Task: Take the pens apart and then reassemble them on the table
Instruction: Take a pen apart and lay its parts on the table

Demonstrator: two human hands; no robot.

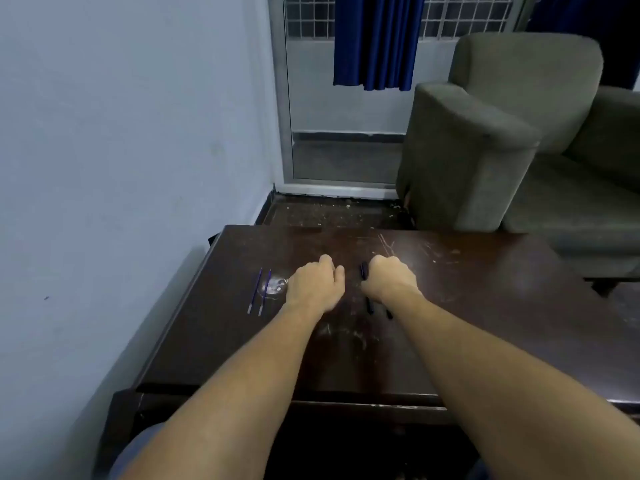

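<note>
Two thin blue pen refills lie side by side on the dark wooden table, left of my left hand. That hand is curled into a loose fist; whether it holds anything is hidden. My right hand is closed around a dark pen barrel, whose end sticks out on the thumb side. Two more dark pen parts lie on the table just under my right wrist, partly hidden by it.
A pale wall runs along the table's left edge. A grey armchair stands beyond the far right of the table, and a glass door with a blue curtain is behind. The tabletop is scratched.
</note>
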